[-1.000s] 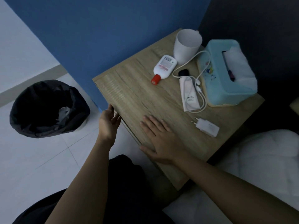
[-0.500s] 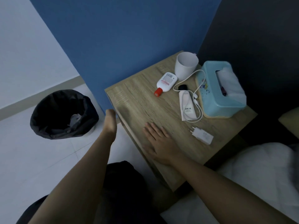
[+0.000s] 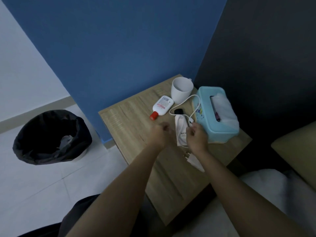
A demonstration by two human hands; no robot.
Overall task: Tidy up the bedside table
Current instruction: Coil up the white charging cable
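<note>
The bedside table (image 3: 130, 117) is lying under both hands, and by the look of it the tidying is only getting going, with everything on top waiting to be sorted; the teal tissue box (image 3: 203, 103) is sitting just right of the right hand; the white mug (image 3: 181, 89) is standing beyond both hands at the far edge; the white bottle (image 3: 163, 105) with the red cap is lying just ahead of the left hand; the white tube (image 3: 180, 134) is lying between the two hands; the white cable (image 3: 178, 105) is looping out from the right fingertips, round past the tube and back along the box's near wall, and I'm judging the cable to be the step in hand; the charger plug (image 3: 191, 159) is peeking out from under the right wrist.

Next move, by my reckoning, is calling for lifting the cable clear of the tube and coiling it with both hands, without dragging along the small black piece (image 3: 178, 111) lying inside the loop.

The right hand (image 3: 196, 138) is hovering low, fingers curled in, thumb and forefinger seemingly pinching the cable at its connector end, though blur is softening that; the left hand (image 3: 158, 136) is hanging just beside it, apart from it, fingers loosely curled and smeared by motion, nothing showing in its grasp, touching neither bottle nor tube.
</note>
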